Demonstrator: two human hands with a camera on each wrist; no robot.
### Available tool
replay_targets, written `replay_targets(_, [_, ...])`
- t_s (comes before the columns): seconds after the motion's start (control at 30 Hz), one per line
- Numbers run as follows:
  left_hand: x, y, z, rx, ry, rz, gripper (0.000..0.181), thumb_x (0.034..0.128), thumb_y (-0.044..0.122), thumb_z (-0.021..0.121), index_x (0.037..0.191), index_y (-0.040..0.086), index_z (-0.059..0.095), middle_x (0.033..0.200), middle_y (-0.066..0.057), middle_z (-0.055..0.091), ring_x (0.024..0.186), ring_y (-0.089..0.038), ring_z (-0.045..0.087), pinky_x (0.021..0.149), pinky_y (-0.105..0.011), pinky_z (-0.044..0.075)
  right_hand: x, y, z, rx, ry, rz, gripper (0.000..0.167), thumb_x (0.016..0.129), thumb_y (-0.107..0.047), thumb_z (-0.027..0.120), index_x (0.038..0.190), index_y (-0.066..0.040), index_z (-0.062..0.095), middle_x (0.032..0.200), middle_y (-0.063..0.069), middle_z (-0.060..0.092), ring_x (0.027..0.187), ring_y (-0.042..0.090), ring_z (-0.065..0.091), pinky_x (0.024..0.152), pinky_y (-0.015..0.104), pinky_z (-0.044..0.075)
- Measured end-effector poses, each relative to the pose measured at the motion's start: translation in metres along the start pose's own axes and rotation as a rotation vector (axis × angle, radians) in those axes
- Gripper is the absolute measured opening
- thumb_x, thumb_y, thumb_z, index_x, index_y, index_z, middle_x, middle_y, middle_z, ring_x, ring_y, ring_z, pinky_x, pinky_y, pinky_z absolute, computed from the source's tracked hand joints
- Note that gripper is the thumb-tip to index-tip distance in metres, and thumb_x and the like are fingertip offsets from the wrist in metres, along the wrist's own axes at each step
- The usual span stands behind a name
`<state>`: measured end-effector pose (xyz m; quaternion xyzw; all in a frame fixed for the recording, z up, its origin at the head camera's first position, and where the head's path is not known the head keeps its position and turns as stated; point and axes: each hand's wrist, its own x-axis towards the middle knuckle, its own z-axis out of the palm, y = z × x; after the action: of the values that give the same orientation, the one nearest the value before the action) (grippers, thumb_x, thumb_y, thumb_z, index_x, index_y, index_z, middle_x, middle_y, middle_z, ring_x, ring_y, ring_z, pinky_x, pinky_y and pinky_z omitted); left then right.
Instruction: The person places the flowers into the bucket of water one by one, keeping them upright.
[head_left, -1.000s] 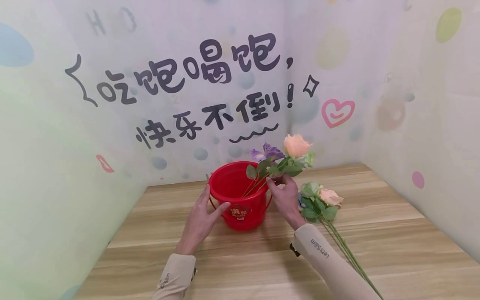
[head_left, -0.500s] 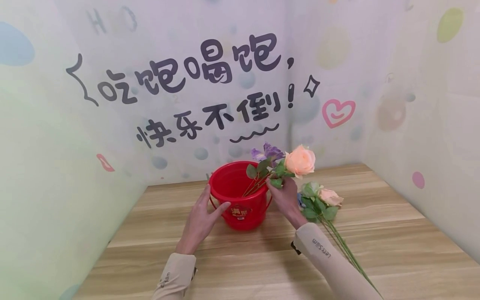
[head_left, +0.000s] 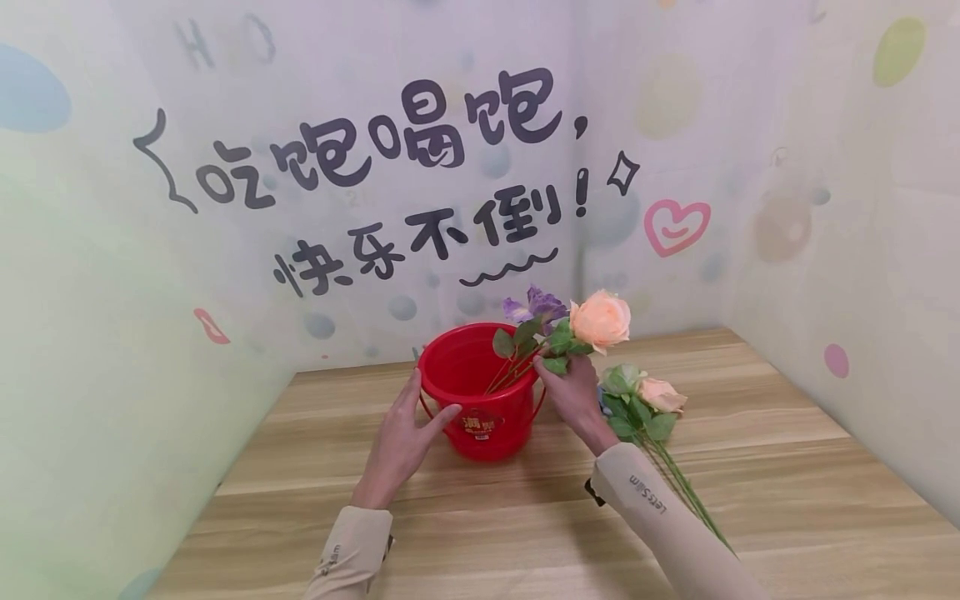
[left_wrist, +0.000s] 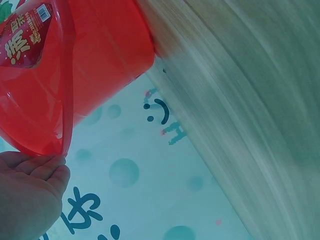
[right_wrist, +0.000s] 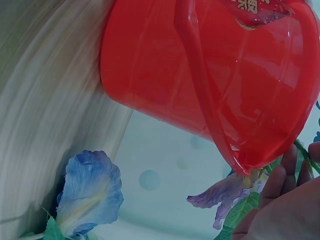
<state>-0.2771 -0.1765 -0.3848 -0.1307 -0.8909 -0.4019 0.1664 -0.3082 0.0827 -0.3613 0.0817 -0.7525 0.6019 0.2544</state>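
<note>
A red plastic bucket (head_left: 480,417) with a thin red handle stands upright on the table. My left hand (head_left: 397,442) rests on its left side, thumb against the front and straight fingers at the rim. At the right rim my right hand (head_left: 573,392) pinches green flower stems (right_wrist: 305,155); its fingertips are partly hidden. The peach rose (head_left: 600,321) leans outward over this hand. A purple iris (head_left: 536,307) stands behind it, its stem running into the bucket. Both flowers look artificial.
More flowers lie right of the bucket: a pale peach rose (head_left: 660,394) with long green stems (head_left: 693,496), and a blue iris (right_wrist: 90,192). The wood-grain table (head_left: 465,533) meets printed walls (head_left: 420,167) at the back and sides.
The peach rose has tipped lower and toward me, its bloom turned outward, between one second and half a second ago. Both hands and the bucket have stayed almost in place.
</note>
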Motion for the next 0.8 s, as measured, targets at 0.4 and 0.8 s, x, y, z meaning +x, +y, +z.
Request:
replay_targets(0.4, [0.0004, -0.0008, 0.0019, -0.001, 0.007, 0.006, 0.097, 0.0914, 0.063, 0.069, 0.167, 0.025, 0.022, 0.167, 0.000, 0.031, 0.150, -0.029, 0.033, 0.101, -0.056, 0.052, 0.0015, 0.0001, -0.0012, 0.026, -0.069, 0.129, 0.021, 0.097, -0.010, 0.069, 0.115, 0.001, 0.064, 0.113, 0.018, 0.066, 0.103, 0.028, 0.059, 0.095, 0.042, 0.049])
replay_targets(0.8, [-0.0004, -0.0008, 0.0021, -0.004, 0.013, 0.002, 0.097, 0.0913, 0.060, 0.071, 0.167, 0.024, 0.022, 0.167, -0.001, 0.032, 0.150, -0.030, 0.034, 0.100, -0.056, 0.052, 0.0012, 0.0018, -0.0033, -0.012, -0.147, 0.186, 0.051, 0.098, -0.018, 0.068, 0.143, -0.001, 0.052, 0.140, 0.020, 0.058, 0.130, 0.032, 0.053, 0.113, 0.050, 0.041])
